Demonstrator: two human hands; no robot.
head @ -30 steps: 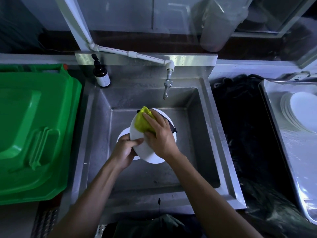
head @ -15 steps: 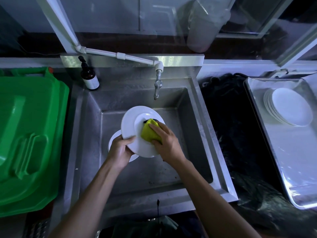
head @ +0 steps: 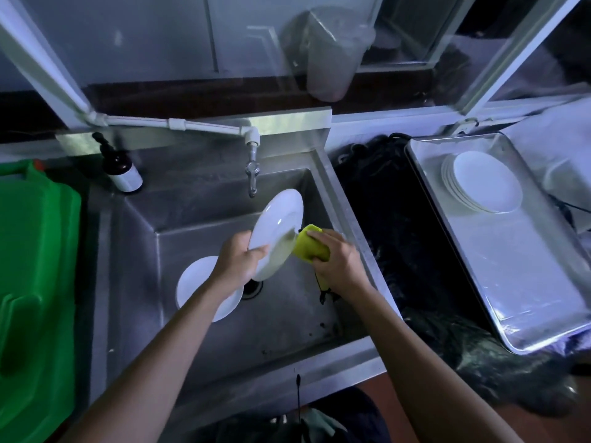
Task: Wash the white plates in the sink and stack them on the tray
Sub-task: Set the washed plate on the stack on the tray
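Standing at the steel sink (head: 335, 187), I look down into its deep basin, with a big green plastic lid (head: 35, 282) lying off to my left. Right of the sink, past a heap of dark netting (head: 393, 219), sits the metal tray (head: 527, 298), and a stack of white plates (head: 486, 183) rests in its far end. A white pipe (head: 179, 124) runs along the back ledge to the tap (head: 252, 174), which hangs above the basin. One white plate (head: 195, 282) lies flat on the sink floor, partly under my left forearm and just beside the drain (head: 254, 287). My left hand (head: 238, 263) grips the lower rim of a second plate (head: 276, 233), thumb on its face, holding it tilted steeply with its top edge close below the tap. My right hand (head: 339, 260) is curled round a yellow sponge (head: 311, 246), which touches the plate's right edge. A dark pump bottle (head: 123, 172) stands on the sink's back left corner.
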